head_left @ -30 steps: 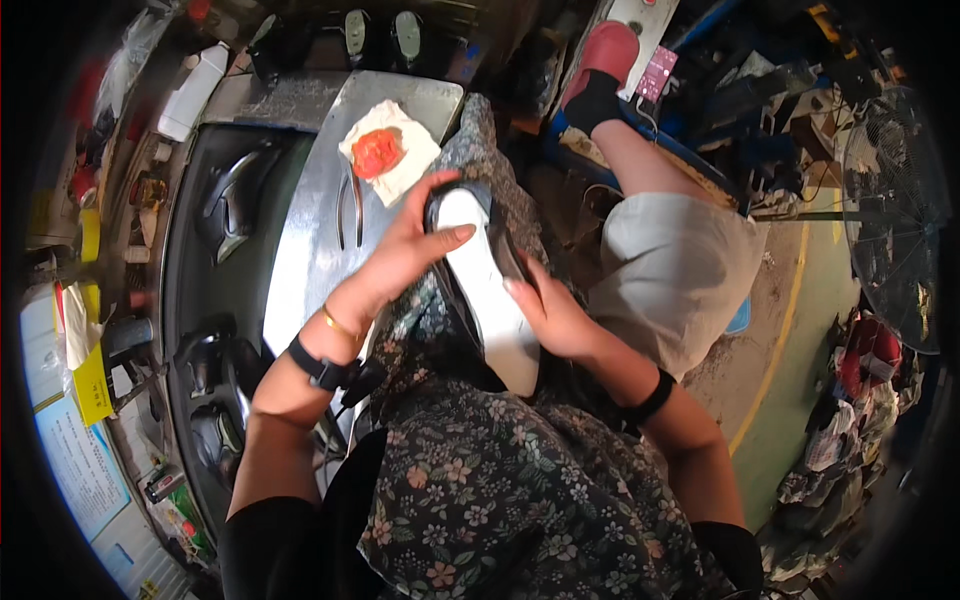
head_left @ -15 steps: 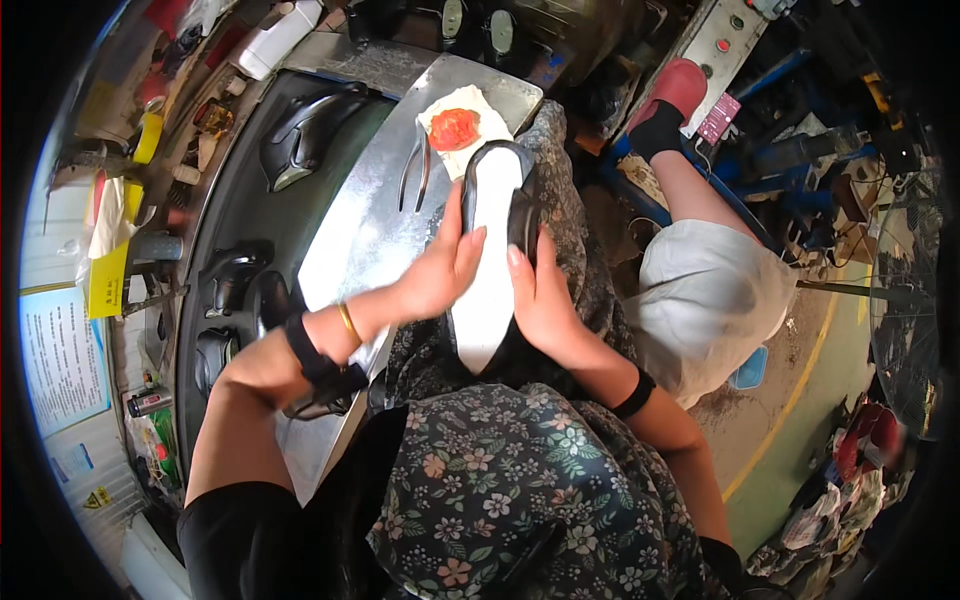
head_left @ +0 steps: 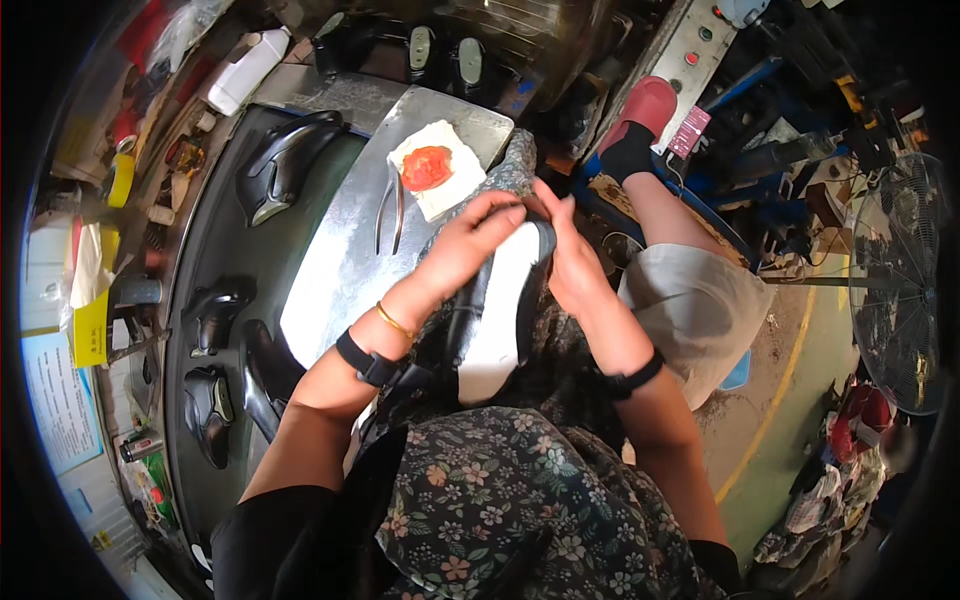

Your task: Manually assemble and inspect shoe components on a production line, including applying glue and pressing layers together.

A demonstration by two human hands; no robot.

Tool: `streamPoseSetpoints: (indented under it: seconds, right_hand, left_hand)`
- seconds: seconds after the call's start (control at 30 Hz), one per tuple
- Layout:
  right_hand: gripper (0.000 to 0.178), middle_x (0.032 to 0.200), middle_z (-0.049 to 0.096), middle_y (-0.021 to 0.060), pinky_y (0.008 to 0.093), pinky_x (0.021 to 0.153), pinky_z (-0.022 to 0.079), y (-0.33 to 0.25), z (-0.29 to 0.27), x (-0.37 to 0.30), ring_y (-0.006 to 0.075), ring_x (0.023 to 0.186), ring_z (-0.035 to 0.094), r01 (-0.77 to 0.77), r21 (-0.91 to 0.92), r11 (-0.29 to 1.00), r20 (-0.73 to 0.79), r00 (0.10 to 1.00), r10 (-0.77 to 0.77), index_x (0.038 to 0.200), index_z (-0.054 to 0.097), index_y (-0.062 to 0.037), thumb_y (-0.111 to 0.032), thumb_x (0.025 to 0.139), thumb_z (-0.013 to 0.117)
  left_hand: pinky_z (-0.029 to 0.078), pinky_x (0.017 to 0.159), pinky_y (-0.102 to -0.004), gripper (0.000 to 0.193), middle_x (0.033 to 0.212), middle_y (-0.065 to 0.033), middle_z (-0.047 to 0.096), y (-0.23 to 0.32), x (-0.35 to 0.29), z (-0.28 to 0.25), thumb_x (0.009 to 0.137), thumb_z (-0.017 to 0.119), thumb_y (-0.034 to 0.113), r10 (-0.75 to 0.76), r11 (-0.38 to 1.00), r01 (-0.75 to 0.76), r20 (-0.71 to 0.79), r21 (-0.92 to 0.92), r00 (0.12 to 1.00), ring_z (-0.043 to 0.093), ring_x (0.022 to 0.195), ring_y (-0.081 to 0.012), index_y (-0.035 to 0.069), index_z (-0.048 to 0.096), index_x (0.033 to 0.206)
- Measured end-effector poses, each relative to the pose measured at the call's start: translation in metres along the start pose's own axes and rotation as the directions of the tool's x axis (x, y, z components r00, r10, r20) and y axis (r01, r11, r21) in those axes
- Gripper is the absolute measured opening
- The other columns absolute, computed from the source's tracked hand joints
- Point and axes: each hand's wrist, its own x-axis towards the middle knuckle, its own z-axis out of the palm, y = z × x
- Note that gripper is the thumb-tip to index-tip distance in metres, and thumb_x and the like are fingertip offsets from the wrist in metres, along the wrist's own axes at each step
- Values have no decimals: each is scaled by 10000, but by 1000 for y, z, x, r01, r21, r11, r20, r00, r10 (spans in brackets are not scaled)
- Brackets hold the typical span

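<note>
Now the left hand (head_left: 468, 247) bends its fingers at the far end of a black shoe (head_left: 497, 315), the right hand (head_left: 582, 262) alongside that end; whether either grips is unclear. Just right of the metal board (head_left: 325, 290), the shoe lies white underside up, seemingly already shaped, its handling unfinished; what else remains cannot be told. On the board lie tweezers (head_left: 380, 225) and a cloth (head_left: 440, 203) with a red lump (head_left: 426, 168).

One wide fisheye view from the wearer's head, steeply downward, near the hands (head_left: 462, 248)
</note>
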Motion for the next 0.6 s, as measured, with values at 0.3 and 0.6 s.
streamPoseSetpoints:
  seconds: [0.3, 0.6]
  right_hand:
    - [302, 1218, 604, 77, 300, 1031, 375, -6, -8, 8, 181, 1162, 532, 254, -652, 714, 170, 967, -190, 1207, 587, -16, -198, 1023, 431]
    - [322, 1287, 567, 112, 312, 1054, 351, -9, -13, -14, 225, 1218, 513, 356, -597, 719, 172, 932, -319, 1264, 555, -11, -150, 1005, 423]
  left_hand:
    - [369, 1020, -271, 380, 1234, -41, 557, -11, -1, 6, 1004, 522, 225, -9, 980, 33, 120, -196, 993, 478, 1166, -117, 32, 494, 1330]
    - [401, 977, -262, 316, 1188, -57, 577, -12, 5, 24, 991, 536, 199, 75, 990, -76, 12, 123, 997, 508, 1105, -128, 31, 548, 1257]
